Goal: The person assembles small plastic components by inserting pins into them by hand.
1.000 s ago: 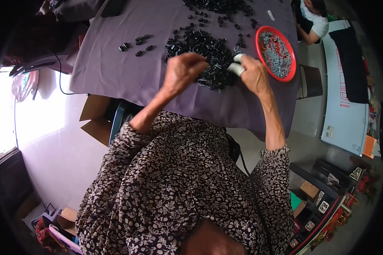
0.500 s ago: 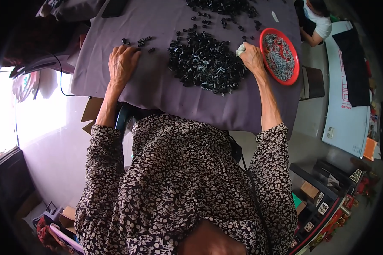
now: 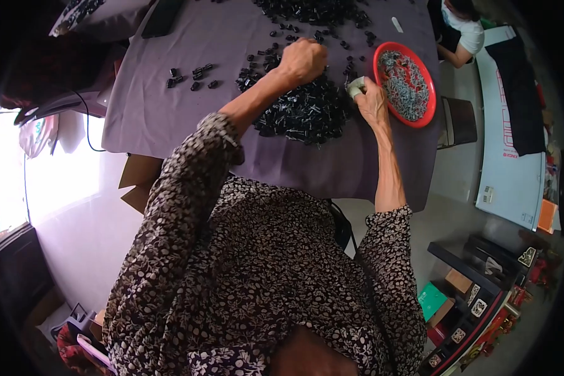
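- The left hand (image 3: 304, 61) reaches over the top part of a big pile of small black plastic parts (image 3: 310, 116). Its back is up and its fingers bend down, so I cannot tell if it is closed or has hold of anything.
- The right hand (image 3: 373, 102) is between that pile and a red plastic bowl (image 3: 421, 122). Its fingers are bent, and I cannot tell if they pinch anything.
- Pale finger covers (image 3: 356, 86) are on the right hand, at the side near the pile.
- The big pile sits on a purple-gray tablecloth (image 3: 188, 122), in front of the person.
- The red bowl is to the right of the pile and holds lots of little silver metal pieces (image 3: 407, 88).
- A few loose black parts (image 3: 198, 74) lie to the left of the pile.
- Another black heap (image 3: 316, 11) is at the far side of the table.
- A small white strip (image 3: 396, 25) lies past the bowl.
- Another person (image 3: 467, 37) in a white top is at the far right.
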Demonstrator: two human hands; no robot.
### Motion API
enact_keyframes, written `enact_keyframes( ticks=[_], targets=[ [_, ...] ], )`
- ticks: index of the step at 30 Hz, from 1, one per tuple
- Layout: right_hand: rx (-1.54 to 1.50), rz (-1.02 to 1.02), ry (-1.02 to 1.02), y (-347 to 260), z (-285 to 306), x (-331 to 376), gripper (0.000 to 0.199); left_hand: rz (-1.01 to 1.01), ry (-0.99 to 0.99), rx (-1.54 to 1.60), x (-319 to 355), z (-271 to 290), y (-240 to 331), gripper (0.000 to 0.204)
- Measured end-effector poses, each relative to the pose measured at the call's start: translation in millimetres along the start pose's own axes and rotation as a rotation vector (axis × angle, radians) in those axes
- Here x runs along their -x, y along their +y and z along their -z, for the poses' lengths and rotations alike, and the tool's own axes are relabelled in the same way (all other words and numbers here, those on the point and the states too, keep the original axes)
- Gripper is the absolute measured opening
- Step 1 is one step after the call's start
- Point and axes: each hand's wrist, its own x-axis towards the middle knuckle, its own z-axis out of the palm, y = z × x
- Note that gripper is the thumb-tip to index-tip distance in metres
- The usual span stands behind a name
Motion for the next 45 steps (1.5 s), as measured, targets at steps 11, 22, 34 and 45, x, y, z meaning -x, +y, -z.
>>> enact_keyframes(
  ticks=[11, 22, 34, 45],
  targets=[
    [-0.616, -0.159, -0.024, 2.7, -1.6, 6.1, 0.016, -0.130, -0.028, -0.037, -10.7, -22.0, -4.6, 0.016],
    [-0.655, 0.026, -0.040, -71.8, 16.7, 0.4, 0.024, 0.358, -0.117, 1.456, 50.0, 39.2, 30.2, 0.022],
    [-0.317, 0.149, -0.007, -102.3, 20.6, 15.2, 0.026, 0.299, -0.072, 1.234, 72.3, 58.0, 40.6, 0.019],
    [-0.090, 0.270, -0.053, -109.9, 15.6, 19.8, 0.017, 0.146, 0.030, 0.730, 84.7, 63.5, 50.0, 0.017]
  ],
)
